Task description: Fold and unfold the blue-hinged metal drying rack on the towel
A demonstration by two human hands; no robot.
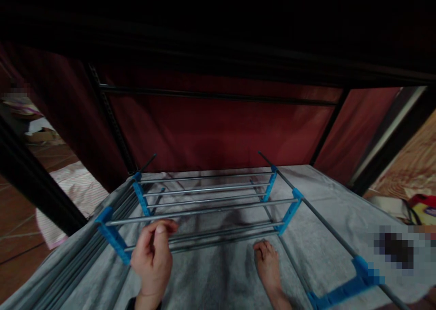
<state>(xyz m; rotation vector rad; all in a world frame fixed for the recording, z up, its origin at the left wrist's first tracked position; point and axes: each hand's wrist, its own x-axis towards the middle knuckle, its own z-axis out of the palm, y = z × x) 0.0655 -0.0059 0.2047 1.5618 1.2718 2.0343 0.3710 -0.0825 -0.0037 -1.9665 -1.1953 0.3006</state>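
A rack of grey metal tubes (204, 211) joined by blue plastic brackets (114, 237) lies on a grey cloth. My left hand (153, 251) is at the rack's near left part, close to the tubes, its fingers curled together; whether something small is in them is hidden. My right hand (266, 260) is just in front of the lowest near tube, low over the cloth, with its fingers bent inward. A larger blue bracket (347, 289) sits on the long tubes at the lower right, with no hand on it.
Several loose grey tubes (81, 255) lie along the left side of the grey cloth (211, 282). A black frame (218, 93) with dark red curtains (218, 128) stands around and behind. At the right edge are colourful items (424, 210) and a blurred dark object.
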